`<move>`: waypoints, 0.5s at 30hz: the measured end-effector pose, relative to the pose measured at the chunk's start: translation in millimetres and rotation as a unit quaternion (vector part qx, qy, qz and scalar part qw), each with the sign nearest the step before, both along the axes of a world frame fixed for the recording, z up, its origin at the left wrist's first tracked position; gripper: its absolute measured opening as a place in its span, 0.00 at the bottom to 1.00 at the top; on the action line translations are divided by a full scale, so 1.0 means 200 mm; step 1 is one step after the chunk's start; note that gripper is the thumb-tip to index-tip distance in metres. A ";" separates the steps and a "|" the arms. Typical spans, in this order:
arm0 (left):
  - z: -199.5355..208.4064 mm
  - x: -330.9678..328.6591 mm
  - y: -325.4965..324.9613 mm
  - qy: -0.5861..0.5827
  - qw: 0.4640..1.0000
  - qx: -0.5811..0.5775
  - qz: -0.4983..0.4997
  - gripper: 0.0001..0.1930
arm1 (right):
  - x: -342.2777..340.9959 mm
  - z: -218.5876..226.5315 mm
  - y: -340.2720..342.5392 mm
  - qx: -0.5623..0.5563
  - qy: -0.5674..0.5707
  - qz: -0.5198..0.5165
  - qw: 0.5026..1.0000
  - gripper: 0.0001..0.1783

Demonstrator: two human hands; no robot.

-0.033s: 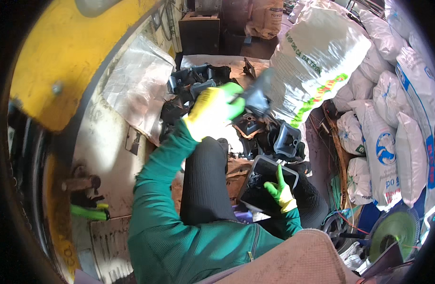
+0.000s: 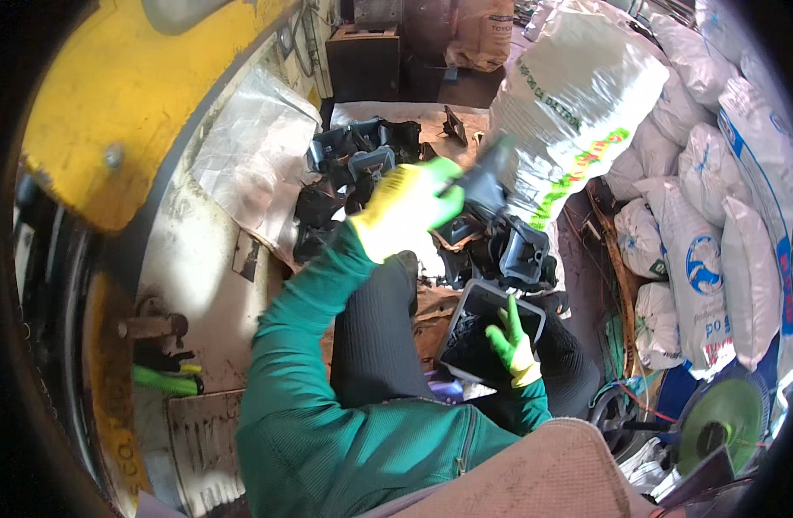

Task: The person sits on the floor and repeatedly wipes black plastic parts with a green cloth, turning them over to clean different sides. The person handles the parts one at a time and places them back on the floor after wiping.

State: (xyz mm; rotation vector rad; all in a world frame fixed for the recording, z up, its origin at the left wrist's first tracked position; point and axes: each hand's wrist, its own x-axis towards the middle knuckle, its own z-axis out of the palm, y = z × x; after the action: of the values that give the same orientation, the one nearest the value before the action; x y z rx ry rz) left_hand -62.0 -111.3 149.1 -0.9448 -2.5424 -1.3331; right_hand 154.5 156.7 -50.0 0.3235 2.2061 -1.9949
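My left hand, in a yellow and green glove, is raised over a heap of black moulded plastic parts. It grips a dark plastic part, blurred by motion, whose exact kind I cannot make out. My right hand, gloved alike, is at the right side of a black rectangular tub between my legs. Its fingers are spread, with nothing seen in them. Dark material lies inside the tub. A grey-black box-shaped part sits just beyond it.
A large white sack leans beyond the heap on the right. Several stuffed white sacks are piled along the right side. Yellow machinery stands at the left. At the lower right is a round green fan.
My left hand has shifted slightly to the right with the dark plastic part. The fingers of my right hand have spread a little at the tub.
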 end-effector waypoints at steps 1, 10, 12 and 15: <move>0.02 0.09 0.13 0.025 0.999 -0.025 -0.032 0.13 | -0.01 0.06 -0.03 -0.077 0.065 -0.030 0.994 0.44; -0.39 0.92 0.83 -0.126 0.977 -0.096 -0.146 0.15 | 0.14 -0.48 0.09 0.091 0.167 -0.265 0.945 0.35; -0.35 1.00 0.83 -0.172 0.964 -0.097 -0.176 0.16 | 0.26 -0.53 0.15 0.137 0.112 -0.251 0.952 0.33; -0.35 1.00 0.80 -0.261 0.936 -0.028 -0.235 0.17 | 0.34 -0.58 0.20 0.186 0.067 -0.207 0.958 0.30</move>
State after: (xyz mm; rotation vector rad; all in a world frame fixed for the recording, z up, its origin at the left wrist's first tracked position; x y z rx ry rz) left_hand 137.3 49.0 79.8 -1.4490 -2.8496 -1.8645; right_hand 223.1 196.4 -166.6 0.7762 2.7937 -1.8001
